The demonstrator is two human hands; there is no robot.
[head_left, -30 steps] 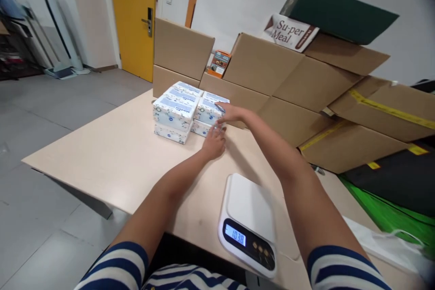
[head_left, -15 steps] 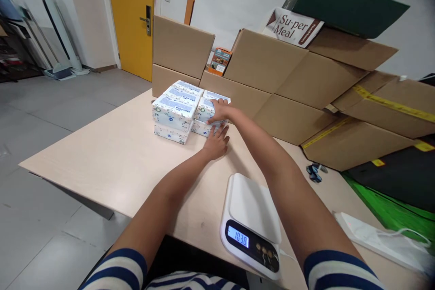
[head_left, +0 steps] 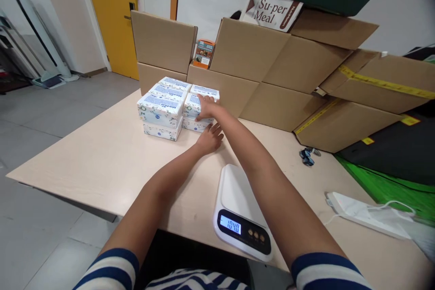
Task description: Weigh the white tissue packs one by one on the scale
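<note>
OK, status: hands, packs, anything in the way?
Right hand on an upper pack. Left hand by lower pack, contact unclear. Front packs two-high. Scale nearer body, not blocking.

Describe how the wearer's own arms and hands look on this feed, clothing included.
The left hand and right hand are ungloved, with no watch or bracelet visible at either wrist. The left sleeve and right sleeve are short, banded in dark blue and white, each ending in a blue hem. The forearms are uncovered. Fine finger details are too small to tell.
</note>
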